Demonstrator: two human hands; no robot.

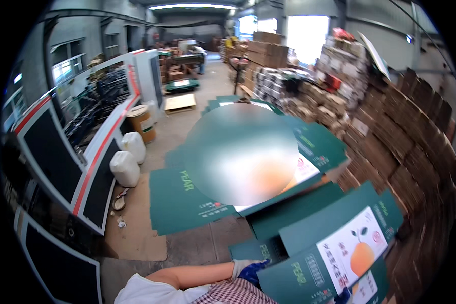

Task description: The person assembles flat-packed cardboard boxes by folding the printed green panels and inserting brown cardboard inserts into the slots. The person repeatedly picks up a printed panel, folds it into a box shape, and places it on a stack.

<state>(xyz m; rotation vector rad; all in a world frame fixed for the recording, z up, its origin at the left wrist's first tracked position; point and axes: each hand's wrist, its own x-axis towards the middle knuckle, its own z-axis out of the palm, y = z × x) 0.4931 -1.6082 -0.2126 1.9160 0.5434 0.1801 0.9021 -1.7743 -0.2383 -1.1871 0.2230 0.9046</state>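
Observation:
A flat green printed cardboard box blank (304, 248) with a white panel and an orange pear picture is tilted in front of me at the lower right. My left hand (251, 271), in a grey and blue glove, is closed on its left end. Of my right hand (343, 295) only a bit of blue glove shows at the near edge of the blank, closed against it; the rest is out of sight. Another green blank (367, 290) lies partly beneath. Ahead stands a stack of similar green blanks (187, 200), its middle blurred over.
On the left is a grey-framed machine (93, 175) with red stripes, beside white jerrycans (125, 168) and a brown drum (141, 123). Tall stacks of brown cardboard (395, 131) line the right. A pallet (180, 103) lies on the floor ahead; a person (201, 57) stands far back.

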